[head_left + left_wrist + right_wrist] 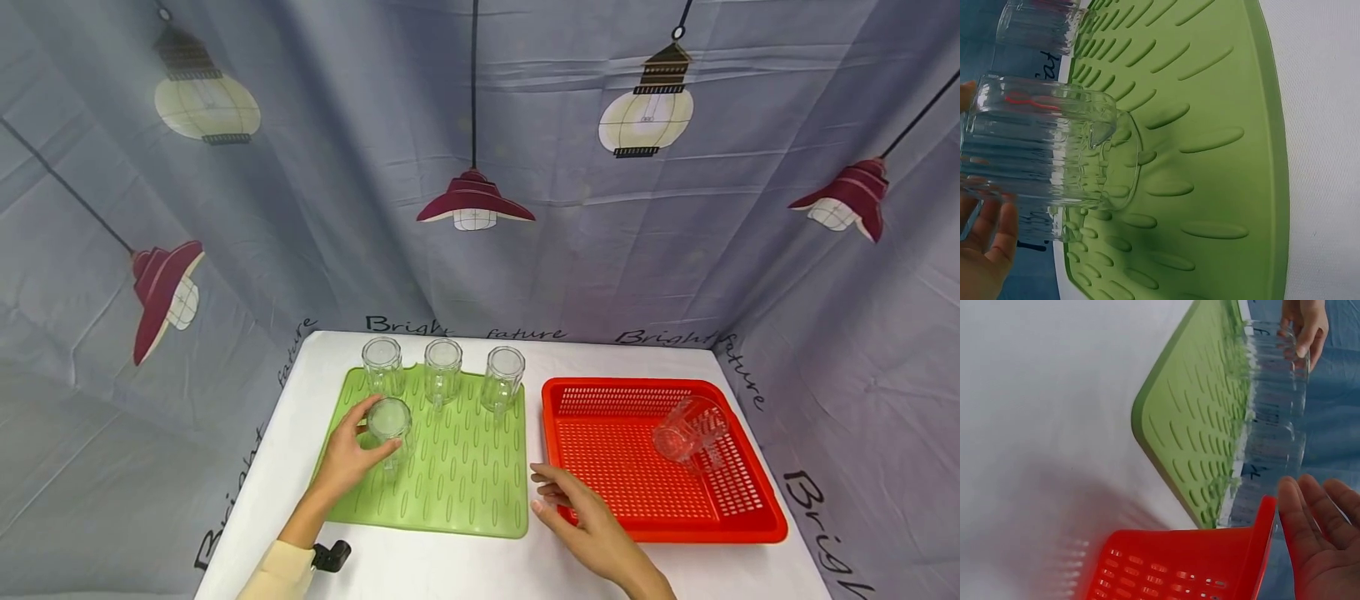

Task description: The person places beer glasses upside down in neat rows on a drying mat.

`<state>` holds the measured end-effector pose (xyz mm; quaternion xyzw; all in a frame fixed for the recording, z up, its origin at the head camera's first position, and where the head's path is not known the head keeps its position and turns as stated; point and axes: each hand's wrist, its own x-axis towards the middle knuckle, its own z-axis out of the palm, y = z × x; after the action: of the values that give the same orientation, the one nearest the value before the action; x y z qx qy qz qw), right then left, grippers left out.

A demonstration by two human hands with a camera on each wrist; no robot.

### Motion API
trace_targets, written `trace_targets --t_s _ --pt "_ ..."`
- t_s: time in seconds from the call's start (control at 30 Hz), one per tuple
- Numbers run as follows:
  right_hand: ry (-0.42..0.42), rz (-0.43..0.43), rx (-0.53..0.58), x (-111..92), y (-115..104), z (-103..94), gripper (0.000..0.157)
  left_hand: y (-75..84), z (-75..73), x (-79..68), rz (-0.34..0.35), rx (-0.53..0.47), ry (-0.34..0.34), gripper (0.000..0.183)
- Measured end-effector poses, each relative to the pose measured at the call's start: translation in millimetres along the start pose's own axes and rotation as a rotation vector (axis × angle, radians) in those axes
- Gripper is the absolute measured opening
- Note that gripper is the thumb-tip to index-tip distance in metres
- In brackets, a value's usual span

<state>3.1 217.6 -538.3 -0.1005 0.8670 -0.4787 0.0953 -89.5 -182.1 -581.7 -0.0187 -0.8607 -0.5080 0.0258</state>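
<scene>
My left hand (347, 463) grips a clear glass mug (390, 421) near its top, thumb on one side and fingers on the other. The mug is upside down over the left part of the green drying mat (450, 502); in the left wrist view its rim (1135, 165) is down at the ridged surface. My right hand (588, 529) holds nothing, fingers extended, beside the near left corner of the red basket (630, 386). Another glass mug (678, 437) lies on its side in the basket's right part.
Along the mat's far edge stand three upside-down glass mugs: a left one (383, 367), a middle one (442, 371) and a right one (502, 379). The white table (450, 571) ends at a grey-blue curtain (562, 275) behind and at both sides.
</scene>
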Motion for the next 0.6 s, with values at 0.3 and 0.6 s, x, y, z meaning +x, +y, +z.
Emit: trace_targets --t_s 0.3,0.6 --pt "0.017 -0.020 0.019 0.6 2.5 0.0 0.044 -1.4 0.7 -1.8 0.009 -0.006 0.011 0.090" --pt "0.036 -0.042 0.021 0.4 1.9 -0.7 0.041 10.2 -1.4 -7.1 0.054 0.070 0.054 0.092"
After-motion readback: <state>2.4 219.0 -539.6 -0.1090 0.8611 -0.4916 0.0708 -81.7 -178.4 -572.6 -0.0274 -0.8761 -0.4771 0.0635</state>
